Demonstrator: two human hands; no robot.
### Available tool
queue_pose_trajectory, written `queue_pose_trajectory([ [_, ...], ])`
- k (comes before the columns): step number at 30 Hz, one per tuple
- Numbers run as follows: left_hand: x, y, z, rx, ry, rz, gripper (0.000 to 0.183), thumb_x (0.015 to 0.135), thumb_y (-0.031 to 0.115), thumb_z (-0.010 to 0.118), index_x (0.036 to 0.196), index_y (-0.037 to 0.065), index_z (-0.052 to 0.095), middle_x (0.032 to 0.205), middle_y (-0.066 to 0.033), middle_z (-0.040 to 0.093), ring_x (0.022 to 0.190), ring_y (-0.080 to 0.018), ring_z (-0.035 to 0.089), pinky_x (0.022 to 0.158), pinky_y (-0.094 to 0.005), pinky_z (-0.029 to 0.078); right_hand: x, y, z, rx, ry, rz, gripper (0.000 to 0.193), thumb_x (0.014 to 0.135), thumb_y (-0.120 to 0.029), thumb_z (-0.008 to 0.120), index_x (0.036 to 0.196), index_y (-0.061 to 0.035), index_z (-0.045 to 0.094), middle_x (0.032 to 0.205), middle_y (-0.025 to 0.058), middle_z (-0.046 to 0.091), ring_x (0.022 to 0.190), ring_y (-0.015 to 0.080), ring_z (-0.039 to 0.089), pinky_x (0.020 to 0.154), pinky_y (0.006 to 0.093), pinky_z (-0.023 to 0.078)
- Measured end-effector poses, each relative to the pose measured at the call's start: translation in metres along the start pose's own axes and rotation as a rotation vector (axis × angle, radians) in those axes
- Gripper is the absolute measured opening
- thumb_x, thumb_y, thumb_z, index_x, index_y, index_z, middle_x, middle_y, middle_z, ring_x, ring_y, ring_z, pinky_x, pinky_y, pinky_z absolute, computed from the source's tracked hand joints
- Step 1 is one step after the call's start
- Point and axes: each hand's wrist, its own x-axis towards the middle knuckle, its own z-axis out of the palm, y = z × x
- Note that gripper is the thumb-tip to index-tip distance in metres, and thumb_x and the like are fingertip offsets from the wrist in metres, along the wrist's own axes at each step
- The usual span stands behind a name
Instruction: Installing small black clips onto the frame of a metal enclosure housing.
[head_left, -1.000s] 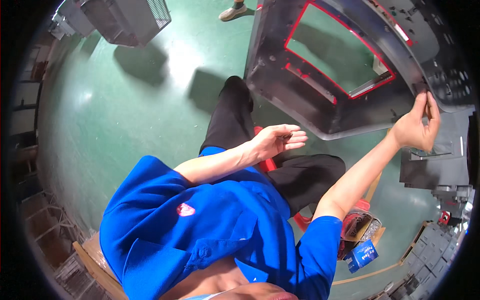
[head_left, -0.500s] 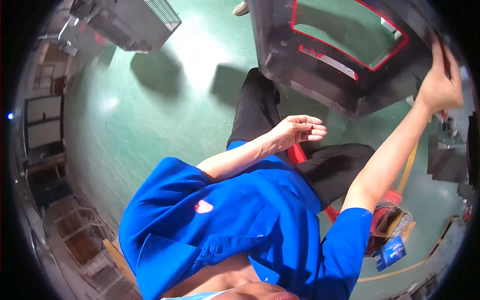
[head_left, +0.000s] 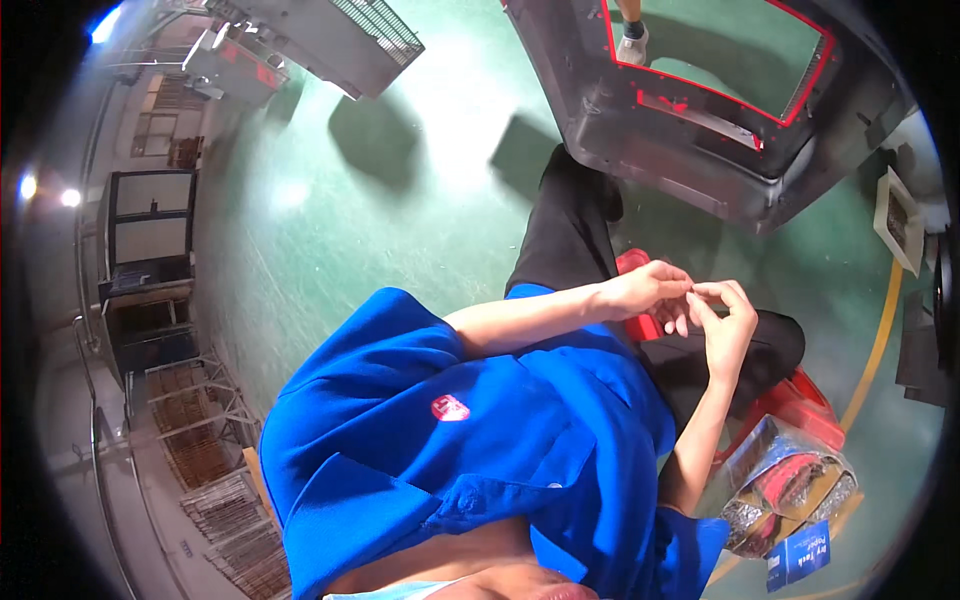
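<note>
Above my lap both hands meet, fingertips to fingertips. My left hand [head_left: 645,288] is closed in a pinch; whatever is between the finger and thumb is too small to make out. Against it, my right hand [head_left: 730,320] also pinches with thumb and forefinger, and its contents cannot be made out either. Beyond the hands a large dark grey moulded housing [head_left: 680,185] stands tilted, with a big window opening and a narrow slot, both edged in red. Neither hand touches it.
Red plastic [head_left: 800,405], perhaps a stool, shows beside my leg. At right lie an open bag [head_left: 790,480], a blue printed packet [head_left: 800,557] and a white tray [head_left: 899,222]. A grey vented machine part [head_left: 345,40] hangs top left. A person's shoe [head_left: 632,45] shows through the window opening.
My right hand has left the housing's right edge and come down to meet my left hand. The left fingers have gone from loosely extended to pinching. The view has shifted, too.
</note>
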Motion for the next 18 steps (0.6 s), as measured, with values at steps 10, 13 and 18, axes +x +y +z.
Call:
queue_pose_trajectory([
  [10, 0.014, -0.010, 0.000, -0.286, 0.123, -0.066, 0.027, 0.096, 0.018, 0.044, 0.101, -0.004, 0.060, 0.089, -0.0121, 0.066, 0.076, -0.0180, 0.065, 0.064, -0.0279, 0.049, 0.002, 0.005, -0.007, -0.560, 0.109, -0.519, 0.016, 0.067, -0.002, 0.070, 0.082, -0.0053, 0.066, 0.080, 0.0045, 0.055, 0.077, 0.0231, 0.055, 0.068, 0.0361, 0.045],
  [13, 0.014, -0.011, -0.001, -0.426, 0.106, -0.096, 0.024, 0.094, 0.016, 0.046, 0.098, -0.002, 0.061, 0.086, -0.0102, 0.066, 0.075, -0.0171, 0.065, 0.063, -0.0277, 0.049, 0.007, 0.009, -0.009, -0.667, 0.096, -0.779, 0.016, 0.066, -0.003, 0.068, 0.082, -0.0055, 0.065, 0.081, 0.0036, 0.057, 0.078, 0.0218, 0.056, 0.070, 0.0362, 0.045],
  [18, 0.014, -0.010, -0.003, -0.377, 0.076, 0.000, 0.022, 0.094, 0.015, 0.048, 0.094, -0.002, 0.062, 0.080, -0.0069, 0.064, 0.066, -0.0131, 0.059, 0.055, -0.0239, 0.044, 0.013, -0.005, -0.011, -0.656, 0.009, -0.839, 0.013, 0.071, -0.007, 0.069, 0.082, -0.0047, 0.063, 0.082, 0.0052, 0.059, 0.078, 0.0225, 0.057, 0.072, 0.0371, 0.045],
])
